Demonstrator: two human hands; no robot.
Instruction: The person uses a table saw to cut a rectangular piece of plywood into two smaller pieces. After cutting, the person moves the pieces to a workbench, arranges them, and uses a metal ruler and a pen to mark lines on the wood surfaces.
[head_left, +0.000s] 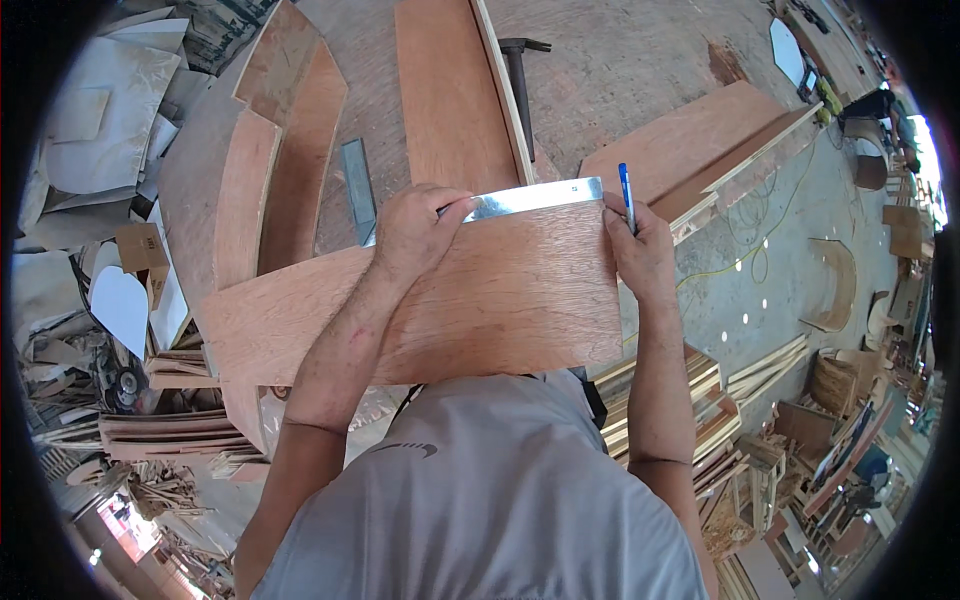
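A wide plywood board (520,290) lies crosswise in front of my body. Along its far edge runs a shiny metal ruler (535,199), and my left hand (415,230) is closed on its left part, thumb and fingers pinching it against the board. My right hand (645,250) is at the board's right end. A blue pen (627,192) stands nearly upright between its thumb and fingers, tip hidden in the grip. The fingertips of that hand are close to the ruler's right end; whether they touch it I cannot tell.
Beyond the board, a long plywood piece (450,90) lies beside a dark hammer (516,90). A grey-blue block (357,185) sits left of them. Plywood assemblies stand at left (290,150) and right (690,135). A yellow cord (740,262) crosses the floor; wood strips (660,410) are stacked at right.
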